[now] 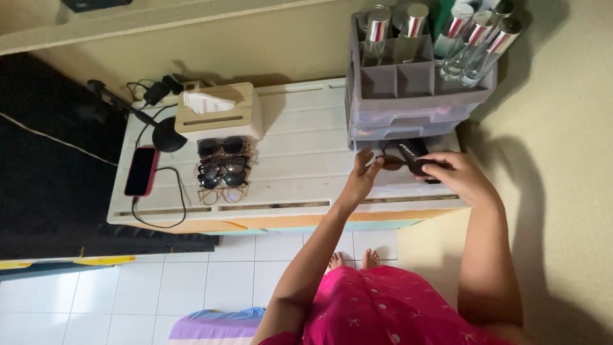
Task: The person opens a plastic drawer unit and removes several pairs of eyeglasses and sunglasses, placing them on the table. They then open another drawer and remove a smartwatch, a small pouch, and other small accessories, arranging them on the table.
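Sunglasses (408, 160) pinched between both hands, left hand (363, 176) and right hand (456, 176), just below organizer (415, 83); I count four pairs (222, 169) lined up left of it.

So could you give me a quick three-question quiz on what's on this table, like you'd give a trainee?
1. True or false: both hands, the left hand and the right hand, hold one pair of dark sunglasses.
2. What sits in the top compartments of the grey drawer organiser? A) glass spray bottles B) pens C) spoons
3. Which thing lies beside the row of glasses, at the table's far left?

Key: 1 true; 2 A, the glass spray bottles; 3 the red-cased phone, on a cable.
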